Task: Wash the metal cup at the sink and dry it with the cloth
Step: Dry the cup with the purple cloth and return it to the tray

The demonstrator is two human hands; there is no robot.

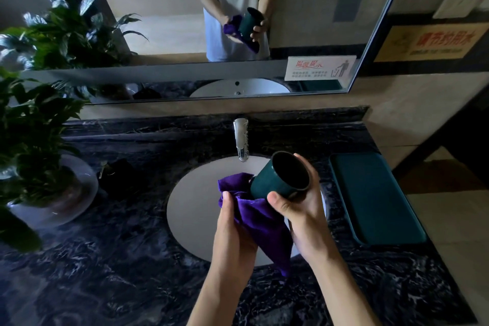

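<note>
Drying step, over the sink (185, 209): right hand (301, 209) grips the tilted cup (275, 180); left hand (232, 230) clutches the cloth (259, 219) against its base. Next, likely wiping inside.

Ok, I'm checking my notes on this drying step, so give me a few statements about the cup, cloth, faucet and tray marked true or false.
1. The right hand holds the dark green cup. True.
2. The left hand grips a purple cloth. True.
3. Water runs from the faucet. False: no stream is visible.
4. The cup stands upright on the counter. False: it is held tilted above the sink.
5. A green tray lies right of the sink. True.
</note>
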